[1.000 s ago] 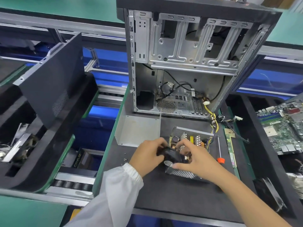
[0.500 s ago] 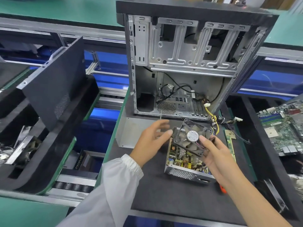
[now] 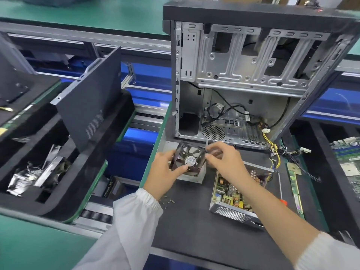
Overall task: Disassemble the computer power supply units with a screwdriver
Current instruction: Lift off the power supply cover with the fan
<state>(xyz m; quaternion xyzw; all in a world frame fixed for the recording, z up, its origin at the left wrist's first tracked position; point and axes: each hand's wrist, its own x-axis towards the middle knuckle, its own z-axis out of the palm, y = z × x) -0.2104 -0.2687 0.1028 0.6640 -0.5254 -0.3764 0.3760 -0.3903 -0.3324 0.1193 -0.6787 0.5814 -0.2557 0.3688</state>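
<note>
A black cooling fan (image 3: 190, 159) with a round white label is held up above the black mat, over the grey metal cover (image 3: 194, 177) of the power supply. My left hand (image 3: 165, 172) grips its lower left side. My right hand (image 3: 224, 158) pinches its upper right corner. The opened power supply unit (image 3: 233, 195), circuit board exposed, lies on the mat under my right forearm. A screwdriver (image 3: 280, 189) with an orange handle lies to its right, partly hidden by my arm. Loose screws (image 3: 167, 202) lie near my left wrist.
An empty computer case (image 3: 243, 78) stands at the back of the mat, with wires trailing to the right. A black side panel (image 3: 89, 106) leans in the left bin holding scrap parts. A memory stick (image 3: 296, 191) lies at the mat's right edge, motherboards (image 3: 348, 158) beyond.
The fan has come off the power supply, lifted by my right hand, and moved left over the metal cover. My left hand now grips it too.
</note>
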